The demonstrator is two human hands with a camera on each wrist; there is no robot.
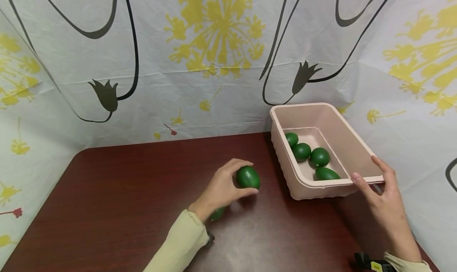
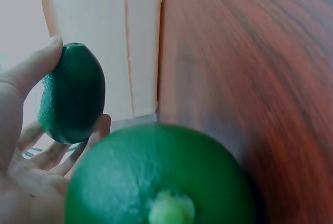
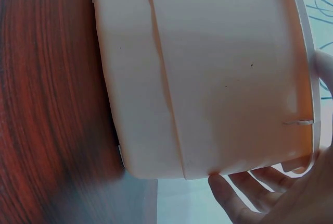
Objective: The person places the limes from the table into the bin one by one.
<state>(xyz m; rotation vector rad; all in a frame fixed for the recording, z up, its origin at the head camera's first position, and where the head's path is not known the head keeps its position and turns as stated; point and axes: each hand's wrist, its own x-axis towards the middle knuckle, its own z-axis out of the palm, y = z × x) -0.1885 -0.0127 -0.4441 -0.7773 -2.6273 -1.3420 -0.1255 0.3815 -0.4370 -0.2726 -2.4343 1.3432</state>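
A glossy dark-green, egg-shaped, waxy-skinned fruit is pinched by the left hand; at its two o'clock, a pale-pink rectangular plastic bin is gripped at its four-o'clock corner by the right hand. Fruit judged light, firm, slippery; best held mid-girth.

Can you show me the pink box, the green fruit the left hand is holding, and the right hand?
Pink box [image 1: 321, 192]: head view, its near outer wall, below the rim.
Held green fruit [image 2: 78, 96]: left wrist view, middle of its side.
Right hand [image 1: 387, 206]: head view, the back of the hand.
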